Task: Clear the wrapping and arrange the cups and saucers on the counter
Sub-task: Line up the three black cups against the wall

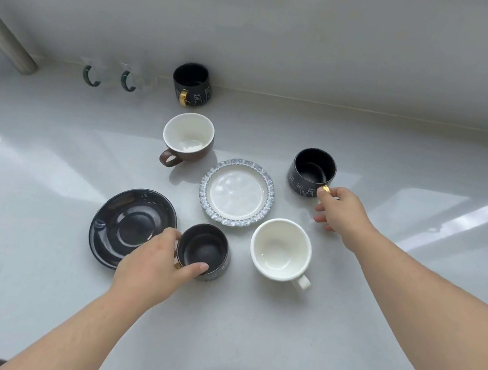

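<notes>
On the white counter (27, 260), my left hand (154, 262) grips a black cup (203, 251) by its rim and gold handle, just right of a black saucer (128, 224). My right hand (341, 210) pinches the gold handle of a second black cup with cat drawings (312, 170) at the right. A white saucer with a ruffled blue rim (236, 196) lies in the middle. In front of it stands a white cup (281, 250). A brown cup with a white inside (187, 139) stands behind. A third black cat cup (191, 84) sits by the wall.
Two clear glass cups with green handles (110, 76) stand against the back wall at the left. A grey metal pipe (1, 37) slants down at the far left. The counter's front edge runs along the bottom of the view.
</notes>
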